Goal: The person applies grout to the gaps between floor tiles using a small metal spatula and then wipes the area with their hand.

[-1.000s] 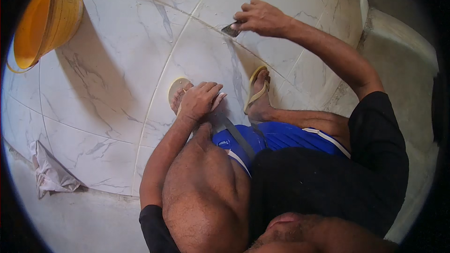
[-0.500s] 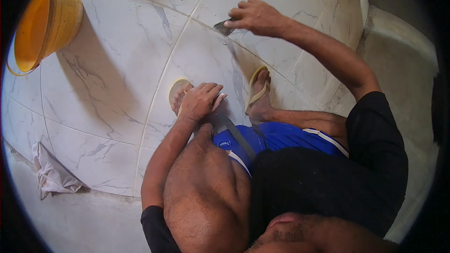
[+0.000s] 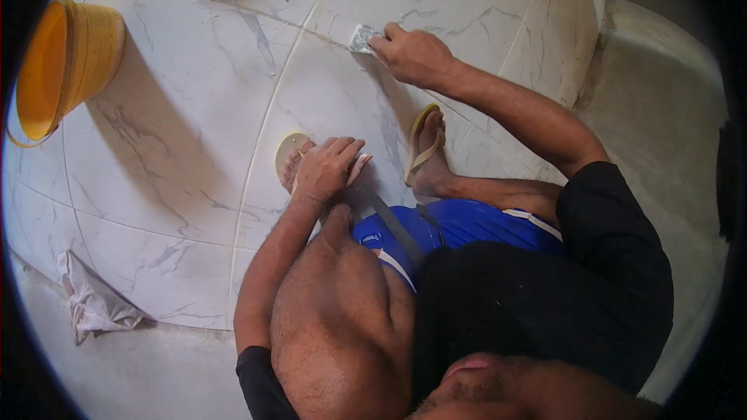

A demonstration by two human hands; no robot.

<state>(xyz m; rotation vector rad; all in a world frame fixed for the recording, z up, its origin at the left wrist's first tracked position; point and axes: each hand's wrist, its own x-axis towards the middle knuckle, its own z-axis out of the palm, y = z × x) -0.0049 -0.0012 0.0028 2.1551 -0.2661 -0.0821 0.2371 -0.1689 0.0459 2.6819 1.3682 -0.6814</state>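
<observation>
While right hand, right of bucket, has fingers bent around scraper, left hand, below right of bucket, curls loosely, contents unclear.

Moderate light, from upper left | yellow bucket casts soft shadow | edges bent, corners black

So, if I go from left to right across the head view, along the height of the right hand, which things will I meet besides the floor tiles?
Yellow bucket → flat tool → right hand holding it → bare grey surface at the far right.
</observation>
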